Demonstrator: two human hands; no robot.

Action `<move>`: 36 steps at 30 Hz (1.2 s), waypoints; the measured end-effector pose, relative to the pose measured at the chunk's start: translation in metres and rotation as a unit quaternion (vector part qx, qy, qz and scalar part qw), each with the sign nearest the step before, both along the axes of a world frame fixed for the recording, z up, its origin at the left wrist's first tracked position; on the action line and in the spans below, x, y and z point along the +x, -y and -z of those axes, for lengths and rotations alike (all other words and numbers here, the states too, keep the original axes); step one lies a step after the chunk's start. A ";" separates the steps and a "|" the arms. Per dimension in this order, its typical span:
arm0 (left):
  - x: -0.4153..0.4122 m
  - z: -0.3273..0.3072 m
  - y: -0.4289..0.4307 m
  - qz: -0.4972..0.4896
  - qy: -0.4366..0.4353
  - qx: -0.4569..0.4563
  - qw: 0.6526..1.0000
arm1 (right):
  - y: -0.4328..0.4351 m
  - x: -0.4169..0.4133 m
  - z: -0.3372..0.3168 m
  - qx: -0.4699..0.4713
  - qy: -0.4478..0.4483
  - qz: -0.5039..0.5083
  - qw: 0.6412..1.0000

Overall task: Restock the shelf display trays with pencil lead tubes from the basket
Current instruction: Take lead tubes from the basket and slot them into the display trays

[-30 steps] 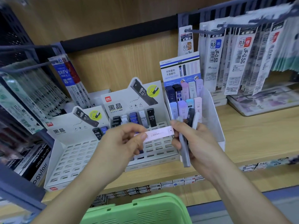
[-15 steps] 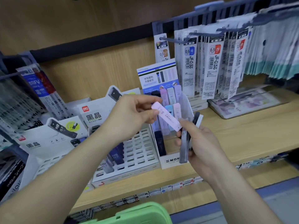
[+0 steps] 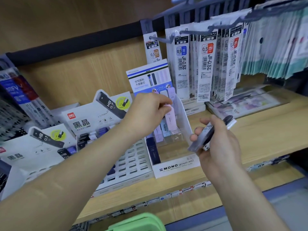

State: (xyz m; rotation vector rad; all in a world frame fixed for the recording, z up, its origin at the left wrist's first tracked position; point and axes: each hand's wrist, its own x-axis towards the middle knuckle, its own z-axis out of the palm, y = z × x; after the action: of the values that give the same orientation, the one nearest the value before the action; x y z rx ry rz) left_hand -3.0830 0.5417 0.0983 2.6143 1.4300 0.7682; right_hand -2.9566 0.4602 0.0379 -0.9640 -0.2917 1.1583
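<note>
My left hand [image 3: 150,109] pinches the top of a pink lead tube [image 3: 171,120] that stands upright among pastel tubes in the white MONO display tray [image 3: 176,165]. My right hand [image 3: 220,144] hovers to the right of that tray and grips a bundle of dark and grey lead tubes [image 3: 206,134], one marked HB 0.7. Left of the MONO tray stand two white slotted trays [image 3: 131,164] with a few dark HB tubes in their back rows. The green basket [image 3: 138,222] shows only its rim at the bottom edge.
Packs of 0.5 refills [image 3: 206,64] hang on hooks above and right of the trays. More hanging packs [image 3: 21,100] fill the left side. A flat clear-wrapped item [image 3: 246,102] lies on the wooden shelf [image 3: 266,130] at the right.
My left hand carried the pink tube from in front of the trays up and right, turning it upright into the MONO tray. My right hand let go of it and kept its bundle.
</note>
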 end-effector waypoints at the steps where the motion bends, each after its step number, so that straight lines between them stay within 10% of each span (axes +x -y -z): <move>1: 0.001 -0.001 -0.001 -0.003 -0.004 0.002 1.000 | 0.000 -0.001 0.000 0.001 -0.003 0.001 1.000; 31: 0.008 0.014 -0.016 0.024 -0.138 0.092 0.986 | -0.003 -0.004 0.003 0.064 -0.125 -0.161 0.977; 36: 0.003 0.005 0.004 0.031 0.111 -0.031 0.993 | -0.004 -0.005 0.006 0.052 -0.067 -0.260 0.962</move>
State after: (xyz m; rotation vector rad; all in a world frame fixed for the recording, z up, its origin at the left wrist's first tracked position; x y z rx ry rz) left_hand -3.0797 0.5373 0.0929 2.4262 1.2844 0.9556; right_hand -2.9620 0.4639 0.0320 -0.7272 -0.5114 1.6631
